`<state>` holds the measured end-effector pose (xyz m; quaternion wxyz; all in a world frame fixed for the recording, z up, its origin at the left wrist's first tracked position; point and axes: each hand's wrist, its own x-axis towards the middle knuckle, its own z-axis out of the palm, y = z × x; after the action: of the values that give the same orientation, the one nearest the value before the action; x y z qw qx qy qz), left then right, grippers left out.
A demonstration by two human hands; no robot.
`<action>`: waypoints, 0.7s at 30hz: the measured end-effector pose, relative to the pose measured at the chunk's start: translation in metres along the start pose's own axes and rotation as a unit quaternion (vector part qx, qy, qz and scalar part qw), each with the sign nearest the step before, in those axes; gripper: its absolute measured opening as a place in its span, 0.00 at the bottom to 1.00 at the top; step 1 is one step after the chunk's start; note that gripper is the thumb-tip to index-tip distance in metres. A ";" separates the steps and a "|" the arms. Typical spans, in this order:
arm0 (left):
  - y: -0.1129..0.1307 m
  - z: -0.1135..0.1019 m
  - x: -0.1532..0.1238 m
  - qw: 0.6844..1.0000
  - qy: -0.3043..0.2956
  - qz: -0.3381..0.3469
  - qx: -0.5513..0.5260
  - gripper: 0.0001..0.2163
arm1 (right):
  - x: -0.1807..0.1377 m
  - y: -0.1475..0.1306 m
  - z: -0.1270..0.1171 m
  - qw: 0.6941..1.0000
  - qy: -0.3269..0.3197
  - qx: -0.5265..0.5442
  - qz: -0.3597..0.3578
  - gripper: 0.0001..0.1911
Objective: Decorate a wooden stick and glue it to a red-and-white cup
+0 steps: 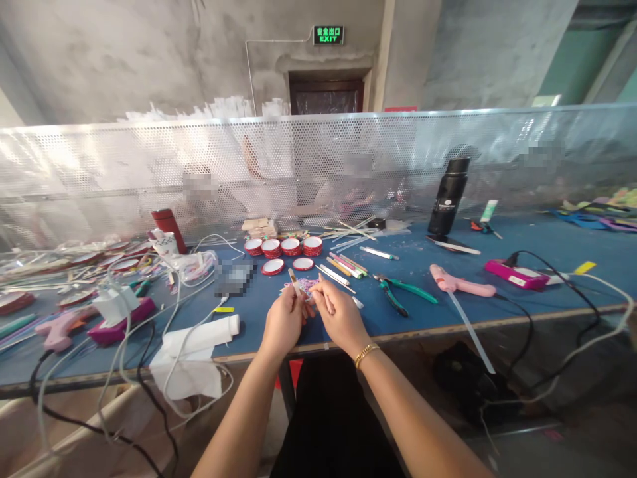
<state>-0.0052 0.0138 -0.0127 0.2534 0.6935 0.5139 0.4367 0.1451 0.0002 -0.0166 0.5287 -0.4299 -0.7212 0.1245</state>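
Note:
In front of me at the table edge, my left hand (285, 321) is closed around a slim tan-and-white stick (293, 279) that points up and away. My right hand (343, 315) is beside it with its fingers pinched together; whatever they hold is too small to make out. A pink-purple patterned piece (287, 290) lies just beyond the fingers, partly hidden. Farther off are a white-faced, red-rimmed disc (273, 267) and several stacks of such discs (291, 246). Colored sticks (348, 265) and green-handled pliers (405, 289) lie right of my hands.
A pink glue gun (462, 284) and a magenta power strip (516, 273) lie right, a black bottle (448, 198) behind. Left are a white roll (202, 335), another pink glue gun (62, 326), tangled cables and a red bottle (170, 230). A perforated metal screen (308, 172) borders the blue table.

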 end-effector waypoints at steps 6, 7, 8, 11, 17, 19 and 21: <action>0.002 0.000 -0.001 1.000 -0.003 0.000 -0.005 0.11 | 0.000 0.000 0.000 1.000 0.000 -0.001 0.001 0.12; 0.002 0.000 -0.001 1.000 -0.002 0.002 -0.004 0.11 | 0.000 0.000 0.000 1.000 0.000 -0.004 0.001 0.12; 0.001 0.000 -0.001 1.000 -0.001 0.005 -0.003 0.11 | 0.000 -0.001 0.000 1.000 0.000 -0.008 0.001 0.13; 0.001 -0.001 -0.001 1.000 0.003 0.010 0.002 0.12 | 0.000 -0.001 -0.001 1.000 0.003 -0.021 -0.001 0.14; 0.002 -0.001 -0.002 1.000 0.000 0.005 0.009 0.12 | 0.000 -0.001 0.000 1.000 0.008 -0.019 -0.005 0.13; 0.001 -0.001 -0.001 1.000 0.000 0.003 0.008 0.12 | 0.000 -0.001 0.000 1.000 0.005 -0.011 -0.003 0.13; 0.000 -0.001 -0.001 1.000 0.001 0.002 0.006 0.11 | 0.000 -0.001 0.000 1.000 0.004 -0.006 -0.002 0.13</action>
<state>-0.0056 0.0128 -0.0126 0.2475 0.6957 0.5152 0.4351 0.1445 -0.0003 -0.0163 0.5292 -0.4323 -0.7206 0.1173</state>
